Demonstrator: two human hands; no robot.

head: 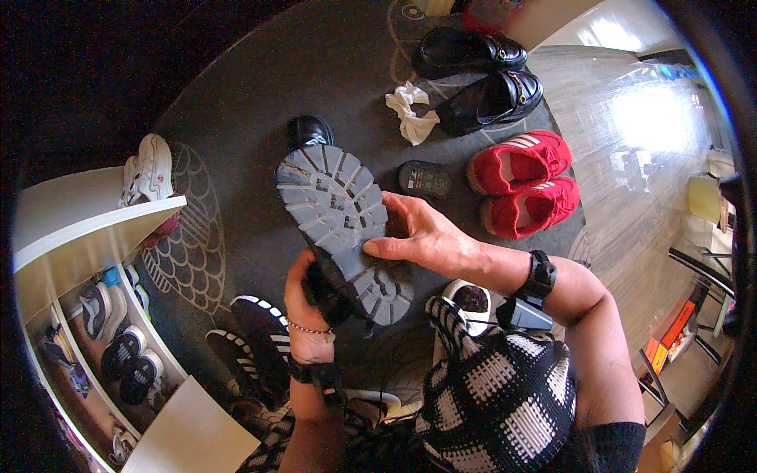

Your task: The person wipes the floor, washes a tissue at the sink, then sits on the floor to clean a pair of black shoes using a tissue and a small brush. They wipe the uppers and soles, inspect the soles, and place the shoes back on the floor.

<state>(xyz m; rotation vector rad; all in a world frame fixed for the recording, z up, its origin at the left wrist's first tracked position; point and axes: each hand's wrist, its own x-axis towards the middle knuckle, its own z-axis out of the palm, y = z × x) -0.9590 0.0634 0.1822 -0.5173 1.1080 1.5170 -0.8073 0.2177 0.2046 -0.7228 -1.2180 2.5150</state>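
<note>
A black shoe with a grey lugged sole is held tilted, its underside facing up towards me. My right hand grips its right edge, the thumb lying on the narrow middle of the sole. From the left, my left hand holds the dark upper near the heel; part of its fingers is hidden behind the shoe. Beyond the sole shows the shiny toe of another black shoe. A small dark oval case bearing writing lies right of the sole, and a crumpled white cloth lies farther off.
Black loafers and red sneakers stand along the right side of a dark mat. Black-and-white sneakers are near my left forearm. An open shoe cabinet holds several shoes at left. Checked knit fabric covers my lap.
</note>
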